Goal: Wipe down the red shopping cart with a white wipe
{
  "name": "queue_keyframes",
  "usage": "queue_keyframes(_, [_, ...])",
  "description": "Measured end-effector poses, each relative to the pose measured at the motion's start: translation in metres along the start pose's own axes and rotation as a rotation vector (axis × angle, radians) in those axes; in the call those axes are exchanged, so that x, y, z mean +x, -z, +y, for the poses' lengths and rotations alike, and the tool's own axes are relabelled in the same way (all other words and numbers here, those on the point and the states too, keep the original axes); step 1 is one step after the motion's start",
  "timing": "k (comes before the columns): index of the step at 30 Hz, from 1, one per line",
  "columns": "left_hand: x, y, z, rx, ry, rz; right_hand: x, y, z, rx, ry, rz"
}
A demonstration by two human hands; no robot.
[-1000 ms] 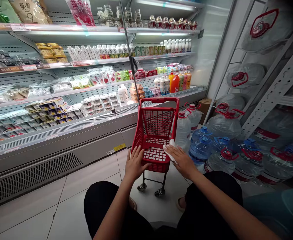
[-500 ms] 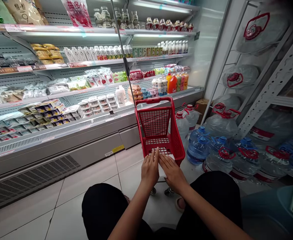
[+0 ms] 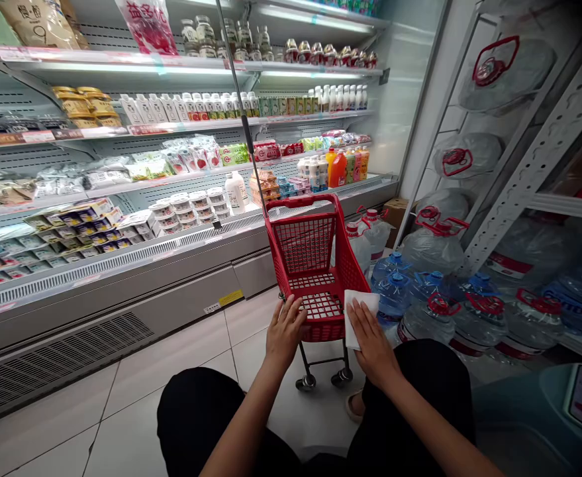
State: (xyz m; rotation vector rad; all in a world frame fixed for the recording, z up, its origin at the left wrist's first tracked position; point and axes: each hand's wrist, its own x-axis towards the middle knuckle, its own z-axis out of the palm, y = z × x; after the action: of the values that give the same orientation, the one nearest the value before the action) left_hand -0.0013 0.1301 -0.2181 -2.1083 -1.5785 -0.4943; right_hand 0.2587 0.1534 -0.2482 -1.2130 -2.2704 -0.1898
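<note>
Red cart [image 3: 344, 262], apparently mid-wipe; right hand [image 3: 371, 343] holding white cloth [image 3: 364, 297] under straight fingers; left hand [image 3: 283, 332] empty, loosely open; next stroke calls for flat pressure

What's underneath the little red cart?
Under the red cart you can see its dark frame, two near wheels and pale floor. Its body covers whatever is farther back.

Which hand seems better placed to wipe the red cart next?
Probably the right hand: it holds a white cloth at the near right corner of the red cart, while the left hand holds none.
</note>
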Motion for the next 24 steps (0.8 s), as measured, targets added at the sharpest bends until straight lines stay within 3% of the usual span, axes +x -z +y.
queue_keyframes(4, [0.0,-0.002,0.007,-0.003,-0.005,0.028,0.006,-0.011,-0.036,0.01,0.101,-0.019])
queue_keyframes(7, [-0.001,-0.002,0.006,0.003,-0.014,0.046,0.009,-0.015,-0.042,-0.013,0.188,-0.038])
queue_keyframes(12, [-0.003,-0.002,0.006,-0.002,-0.013,0.056,0.003,-0.012,-0.005,-0.057,0.301,-0.059])
queue_keyframes(17, [-0.001,0.0,0.011,-0.016,-0.004,0.028,-0.006,-0.001,0.038,-0.062,0.146,-0.015])
queue_keyframes(24, [0.003,0.001,0.033,-0.067,-0.054,-0.014,-0.001,-0.002,0.066,0.055,0.0,0.012])
